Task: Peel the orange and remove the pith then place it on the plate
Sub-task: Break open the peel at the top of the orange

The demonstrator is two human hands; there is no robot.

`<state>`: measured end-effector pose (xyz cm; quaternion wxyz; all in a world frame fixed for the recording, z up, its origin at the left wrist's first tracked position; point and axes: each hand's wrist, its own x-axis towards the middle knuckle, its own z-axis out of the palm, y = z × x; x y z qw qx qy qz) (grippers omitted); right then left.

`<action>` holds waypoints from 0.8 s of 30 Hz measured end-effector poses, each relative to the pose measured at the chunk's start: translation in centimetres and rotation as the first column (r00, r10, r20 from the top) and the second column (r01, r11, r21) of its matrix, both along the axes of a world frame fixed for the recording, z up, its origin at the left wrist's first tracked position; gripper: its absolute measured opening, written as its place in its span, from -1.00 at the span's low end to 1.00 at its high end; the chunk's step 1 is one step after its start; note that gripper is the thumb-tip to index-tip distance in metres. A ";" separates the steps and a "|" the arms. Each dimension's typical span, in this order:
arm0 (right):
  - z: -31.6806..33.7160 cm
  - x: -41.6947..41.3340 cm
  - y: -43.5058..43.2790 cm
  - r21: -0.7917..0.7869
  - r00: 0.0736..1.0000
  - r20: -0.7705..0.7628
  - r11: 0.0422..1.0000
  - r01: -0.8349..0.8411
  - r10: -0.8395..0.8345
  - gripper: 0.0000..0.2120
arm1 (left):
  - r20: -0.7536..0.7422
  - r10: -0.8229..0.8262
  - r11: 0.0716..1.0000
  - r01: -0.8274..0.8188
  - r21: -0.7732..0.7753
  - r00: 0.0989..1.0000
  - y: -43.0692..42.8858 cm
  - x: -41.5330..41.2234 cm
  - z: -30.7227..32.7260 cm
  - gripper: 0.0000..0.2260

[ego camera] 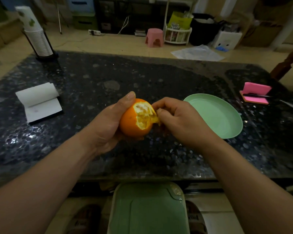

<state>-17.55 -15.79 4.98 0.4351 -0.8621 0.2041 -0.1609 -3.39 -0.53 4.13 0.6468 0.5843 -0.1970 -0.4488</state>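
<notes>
My left hand (108, 122) grips an orange (131, 123) above the middle of the dark stone table, thumb up along its far side. A patch on top of the orange is stripped, showing white pith and flesh. My right hand (179, 119) pinches a flap of peel (156, 118) at the right edge of that bare patch. A light green plate (216, 115) lies on the table just right of my right hand, with nothing on it.
A white notepad (39, 102) lies at the left of the table (159, 78). A cup stack in a holder (39, 41) stands at the far left corner. Pink sticky notes with a pen (255, 93) sit at the right. A green bin lid (148, 210) is below the table's near edge.
</notes>
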 end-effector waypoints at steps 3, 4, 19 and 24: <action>0.5 -0.2 0.0 0.094 1.000 0.010 0.995 -0.018 0.017 -0.74 | -0.027 0.009 1.000 -0.009 -0.009 1.000 0.0 0.2 0.1 -0.47; 0.6 -0.2 0.0 0.120 1.000 0.013 0.992 -0.027 0.026 -0.75 | -0.026 0.010 1.000 -0.010 -0.007 1.000 0.0 0.2 0.1 -0.47; 0.1 -0.1 0.8 -0.289 0.993 -0.120 0.957 -0.028 -0.007 -0.85 | 0.042 -0.036 0.998 0.034 0.062 0.998 0.2 -0.1 -0.2 -0.53; -0.6 0.2 0.7 -0.236 0.996 -0.070 0.971 0.030 -0.047 -0.91 | 0.067 -0.026 0.998 0.022 0.060 0.997 -0.1 -0.3 -0.5 -0.46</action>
